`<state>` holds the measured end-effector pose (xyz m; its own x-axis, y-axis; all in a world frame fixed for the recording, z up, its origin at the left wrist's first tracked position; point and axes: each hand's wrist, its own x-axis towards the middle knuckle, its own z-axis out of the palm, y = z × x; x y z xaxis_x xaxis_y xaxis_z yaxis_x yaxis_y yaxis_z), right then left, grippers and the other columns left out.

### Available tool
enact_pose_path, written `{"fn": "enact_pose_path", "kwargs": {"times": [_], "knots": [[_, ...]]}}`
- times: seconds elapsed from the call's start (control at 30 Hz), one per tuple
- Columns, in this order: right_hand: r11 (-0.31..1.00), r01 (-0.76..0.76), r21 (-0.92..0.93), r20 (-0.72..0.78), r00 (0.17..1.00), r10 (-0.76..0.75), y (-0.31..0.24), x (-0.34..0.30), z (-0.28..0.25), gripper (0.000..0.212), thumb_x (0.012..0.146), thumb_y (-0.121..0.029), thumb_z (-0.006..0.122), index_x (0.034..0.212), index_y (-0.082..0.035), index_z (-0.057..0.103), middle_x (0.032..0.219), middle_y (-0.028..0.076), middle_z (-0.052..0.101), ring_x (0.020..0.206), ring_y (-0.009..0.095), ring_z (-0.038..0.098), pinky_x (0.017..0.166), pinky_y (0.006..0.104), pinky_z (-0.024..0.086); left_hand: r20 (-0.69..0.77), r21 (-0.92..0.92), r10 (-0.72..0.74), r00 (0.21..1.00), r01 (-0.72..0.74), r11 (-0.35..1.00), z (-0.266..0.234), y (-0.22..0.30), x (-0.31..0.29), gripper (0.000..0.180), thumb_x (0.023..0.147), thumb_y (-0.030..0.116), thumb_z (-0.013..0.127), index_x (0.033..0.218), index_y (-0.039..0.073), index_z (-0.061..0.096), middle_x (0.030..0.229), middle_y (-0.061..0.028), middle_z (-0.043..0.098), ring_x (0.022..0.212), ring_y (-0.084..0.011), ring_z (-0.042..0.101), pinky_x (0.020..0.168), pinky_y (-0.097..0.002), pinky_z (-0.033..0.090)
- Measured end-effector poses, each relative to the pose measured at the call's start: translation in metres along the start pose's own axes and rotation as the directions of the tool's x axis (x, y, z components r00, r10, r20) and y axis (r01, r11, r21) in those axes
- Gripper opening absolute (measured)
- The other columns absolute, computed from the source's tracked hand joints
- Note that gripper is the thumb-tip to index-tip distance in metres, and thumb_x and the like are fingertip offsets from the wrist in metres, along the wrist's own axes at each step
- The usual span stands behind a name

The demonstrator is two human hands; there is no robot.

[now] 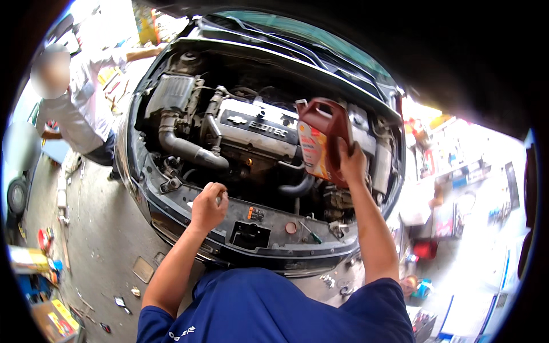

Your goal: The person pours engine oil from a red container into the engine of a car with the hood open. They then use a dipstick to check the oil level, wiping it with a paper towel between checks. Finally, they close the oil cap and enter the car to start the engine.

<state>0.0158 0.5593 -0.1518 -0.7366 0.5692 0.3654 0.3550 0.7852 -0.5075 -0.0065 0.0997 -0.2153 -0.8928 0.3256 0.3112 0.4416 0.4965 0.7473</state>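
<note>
My right hand [353,163] is wrapped round the side of a dark red motor oil jug [321,140] with a colourful label. The jug hangs over the right part of the open engine bay, its neck toward the upper left, above the end of the silver and black engine cover [257,127]. Above the front panel of the bay, my left hand [209,207] is closed with curled fingers; whatever lies in them is too small to make out. On that panel lie a round reddish cap [291,227] and a screwdriver [312,234] with a greenish handle.
A grey air hose [191,150] and the air filter box [172,93] fill the bay's left side. At the far left, another person [86,114] stands beside the car. Boxes [57,320] and loose tools lie on the left floor; cluttered shelves [452,177] stand right.
</note>
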Motion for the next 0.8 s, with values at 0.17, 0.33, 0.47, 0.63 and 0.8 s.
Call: {"fn": "enact_pose_path", "kwargs": {"times": [0.17,0.33,0.47,0.63,0.8], "knots": [[0.889,0.038,0.457,-0.124,0.992,0.021,-0.073,-0.110,-0.022,0.044,0.104,-0.042,0.071,0.106,0.000,0.061,0.088,0.026,0.070,0.078,0.044,0.069,0.068,0.0510,0.052,0.180,-0.414,-0.031,0.983,0.104,0.904,-0.011,0.136,0.018,0.016,0.103,0.010,0.068,0.116,0.003,0.073,0.098,-0.0020,0.072,0.067,-0.0047,0.052,0.060,-0.0236,0.042],[0.760,0.148,0.632,-0.213,0.977,-0.013,-0.102,-0.231,-0.008,0.047,0.095,-0.024,0.080,0.128,-0.001,0.056,0.106,0.023,0.064,0.093,0.043,0.061,0.082,0.0503,0.049,0.279,-0.548,-0.014,0.960,0.171,0.819,-0.015,0.232,0.014,0.042,0.111,0.032,0.061,0.140,0.002,0.067,0.107,-0.0027,0.075,0.066,-0.0021,0.050,0.058,-0.0206,0.040],[0.694,0.159,0.703,-0.165,0.985,-0.059,-0.117,-0.279,-0.017,0.045,0.091,-0.017,0.080,0.125,-0.001,0.055,0.109,0.023,0.061,0.097,0.044,0.059,0.088,0.0480,0.048,0.299,-0.490,-0.092,0.950,0.235,0.840,-0.044,0.260,-0.017,0.055,0.113,0.040,0.053,0.142,-0.006,0.063,0.107,-0.0115,0.073,0.060,-0.0034,0.049,0.050,-0.0193,0.039],[0.497,0.302,0.814,-0.182,0.944,-0.276,-0.125,-0.315,-0.008,0.048,0.089,-0.020,0.082,0.126,-0.001,0.058,0.113,0.019,0.060,0.102,0.043,0.059,0.094,0.0501,0.047,0.169,-0.364,-0.228,0.959,0.276,0.890,-0.075,0.261,-0.055,0.059,0.115,0.043,0.048,0.141,-0.007,0.064,0.109,-0.0128,0.072,0.057,-0.0036,0.045,0.049,-0.0197,0.036],[0.332,0.473,0.816,-0.196,0.767,-0.611,-0.128,-0.335,-0.006,0.044,0.090,-0.028,0.082,0.121,-0.002,0.062,0.110,0.016,0.059,0.103,0.037,0.060,0.095,0.0472,0.047,0.027,-0.377,-0.409,0.912,0.389,0.841,-0.111,0.239,-0.072,0.038,0.112,0.035,0.062,0.127,0.002,0.072,0.108,-0.0020,0.070,0.104,-0.0129,0.064,0.100,-0.0294,0.049]]}}
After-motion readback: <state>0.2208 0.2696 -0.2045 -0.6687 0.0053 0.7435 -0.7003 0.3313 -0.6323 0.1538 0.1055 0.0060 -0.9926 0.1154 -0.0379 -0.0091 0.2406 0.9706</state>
